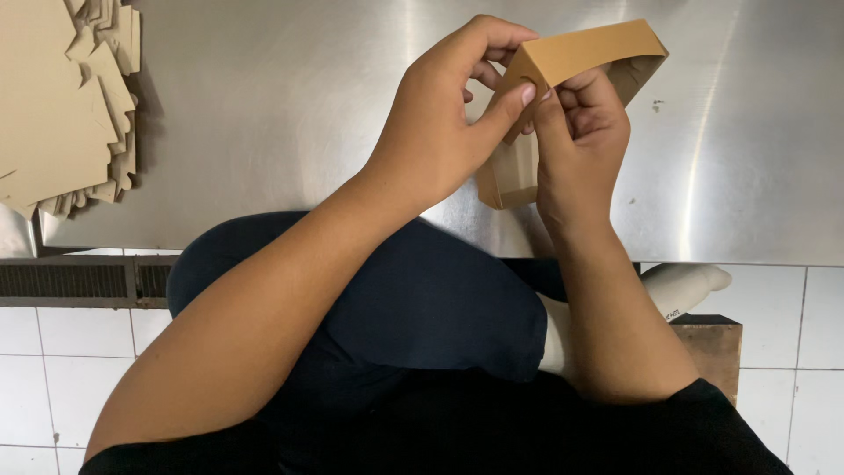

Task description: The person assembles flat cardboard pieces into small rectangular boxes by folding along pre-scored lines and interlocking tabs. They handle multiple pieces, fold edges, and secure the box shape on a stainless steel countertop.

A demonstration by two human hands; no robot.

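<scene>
A tan cardboard box (587, 51), partly folded into an open tray shape, is held up above a steel table (290, 114). My left hand (444, 114) grips its near corner, thumb pressed on the top edge and fingers curled behind. My right hand (580, 141) holds the same corner from the other side, its fingers tucked inside the box wall. The lower end of the box (505, 180) hangs between my two wrists. Part of the box is hidden by both hands.
A stack of flat tan cardboard blanks (61, 97) lies at the table's left end. The table's front edge runs across the middle of the view. Below it are my dark-clothed legs (413, 308), a white tiled floor (53, 378) and a wooden block (714, 347).
</scene>
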